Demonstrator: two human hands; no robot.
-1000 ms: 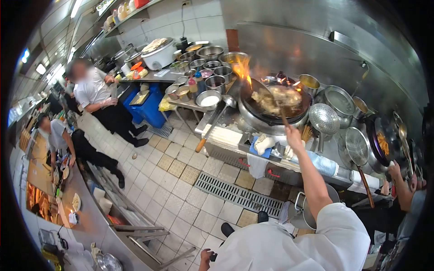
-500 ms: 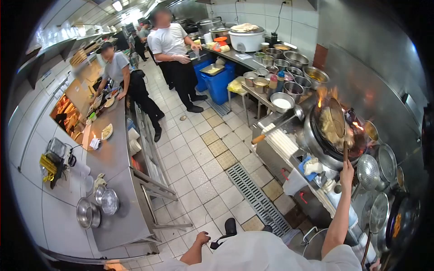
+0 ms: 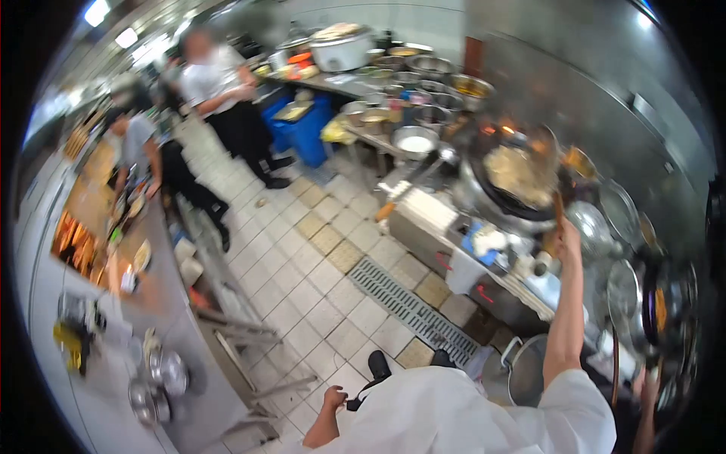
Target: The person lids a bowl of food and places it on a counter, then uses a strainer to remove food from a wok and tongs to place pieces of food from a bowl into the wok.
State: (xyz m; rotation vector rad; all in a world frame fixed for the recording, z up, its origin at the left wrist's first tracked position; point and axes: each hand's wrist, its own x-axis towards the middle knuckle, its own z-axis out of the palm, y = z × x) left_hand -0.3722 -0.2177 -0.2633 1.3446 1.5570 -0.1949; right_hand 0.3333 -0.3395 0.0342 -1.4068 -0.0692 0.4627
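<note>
My right hand (image 3: 567, 240) grips the wooden handle of a round mesh strainer (image 3: 546, 151). Its mesh part stands tilted at the right side of a wok (image 3: 475, 155), blurred by motion. Pale food (image 3: 514, 174) lies in the wok, and small orange flames show at the far rim. My left hand (image 3: 335, 396) hangs low by my body, far from the stove, with curled fingers and nothing visible in them. A ladle (image 3: 412, 185) with a wooden handle rests left of the wok, beside a folded white cloth (image 3: 425, 212).
Metal bowls (image 3: 416, 142) of ingredients crowd the counter beyond the wok. Strainers (image 3: 622, 287) hang or lean at the right, near another person's hand (image 3: 646, 390). A large pot (image 3: 527, 371) stands by my right side. Co-workers (image 3: 223, 91) stand at the far left.
The view has swung, so the scene sits further left. My right hand has drawn the strainer toward the wok's right side, exposing more food. The flames look smaller. Another person's arm shows at lower right.
</note>
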